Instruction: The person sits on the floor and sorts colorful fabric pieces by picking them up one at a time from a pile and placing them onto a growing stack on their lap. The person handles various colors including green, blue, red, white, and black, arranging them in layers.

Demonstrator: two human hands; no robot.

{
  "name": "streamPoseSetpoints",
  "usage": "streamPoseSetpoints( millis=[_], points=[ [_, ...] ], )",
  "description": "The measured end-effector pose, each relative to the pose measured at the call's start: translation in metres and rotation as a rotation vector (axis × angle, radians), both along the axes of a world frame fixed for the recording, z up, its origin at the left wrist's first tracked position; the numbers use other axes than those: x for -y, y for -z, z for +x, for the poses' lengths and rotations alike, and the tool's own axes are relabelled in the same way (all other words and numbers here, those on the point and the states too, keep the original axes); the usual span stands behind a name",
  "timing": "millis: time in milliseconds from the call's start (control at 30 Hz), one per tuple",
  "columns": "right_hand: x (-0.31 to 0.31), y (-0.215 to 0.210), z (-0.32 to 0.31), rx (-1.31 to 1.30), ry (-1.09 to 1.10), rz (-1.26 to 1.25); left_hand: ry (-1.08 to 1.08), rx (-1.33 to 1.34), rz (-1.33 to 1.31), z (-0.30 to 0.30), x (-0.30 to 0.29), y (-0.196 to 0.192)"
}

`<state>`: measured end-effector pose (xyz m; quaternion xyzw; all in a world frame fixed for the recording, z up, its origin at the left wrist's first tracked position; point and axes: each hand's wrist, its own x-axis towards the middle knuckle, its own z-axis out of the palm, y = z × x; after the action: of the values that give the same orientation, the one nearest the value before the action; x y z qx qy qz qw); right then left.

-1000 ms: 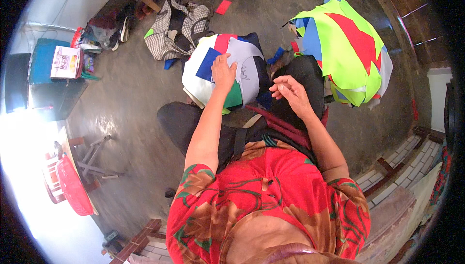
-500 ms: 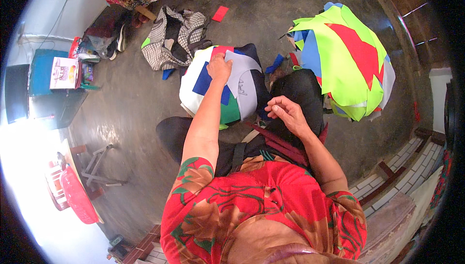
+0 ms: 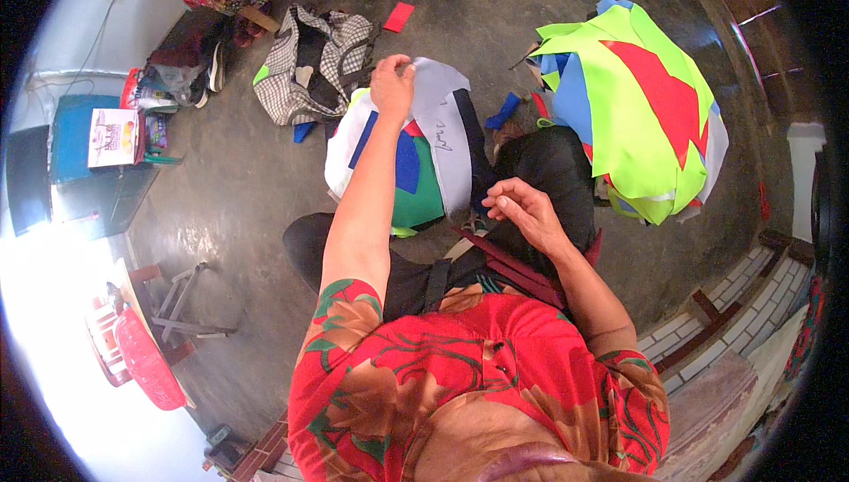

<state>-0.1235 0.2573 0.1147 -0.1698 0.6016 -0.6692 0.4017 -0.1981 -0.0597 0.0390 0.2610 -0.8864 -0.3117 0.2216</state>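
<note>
A low pile of cloth pieces (image 3: 340,155) in white, blue, green, red and black lies in front of my crossed legs. My left hand (image 3: 392,86) is at its far side, fingers closed on the top edge of a light grey cloth piece (image 3: 449,150) with dark scribbled marks. That grey piece stretches down the right part of the pile, over the green cloth (image 3: 416,208). My right hand (image 3: 523,210) hovers over my right leg, fingers loosely curled and a little apart from the thumb, with nothing visible in it.
To the right stands a big heap of cloth (image 3: 619,119), mostly neon yellow with red and blue. A checked cloth bag (image 3: 309,66) lies at the far left. Scraps in red (image 3: 399,17) and blue (image 3: 502,110) are on the concrete floor. A red plastic chair (image 3: 146,358) is at left.
My left hand has moved away from me and slightly left, pulling the grey piece's top edge along. That piece now lies straighter, and the red cloth beneath is mostly covered. My right hand has barely moved.
</note>
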Motion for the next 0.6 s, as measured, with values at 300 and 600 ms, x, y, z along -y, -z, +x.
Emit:
streamPoseSetpoints(
  millis=[300,600],
  points=[
    [0.000,0.001,-0.001,-0.033,0.006,-0.016,0.174,0.021,-0.246,0.079,-0.069,0.009],
    [0.000,0.004,0.004,-0.064,-0.001,-0.015,0.347,0.289,-0.362,0.168,-0.141,0.039]
  ],
)
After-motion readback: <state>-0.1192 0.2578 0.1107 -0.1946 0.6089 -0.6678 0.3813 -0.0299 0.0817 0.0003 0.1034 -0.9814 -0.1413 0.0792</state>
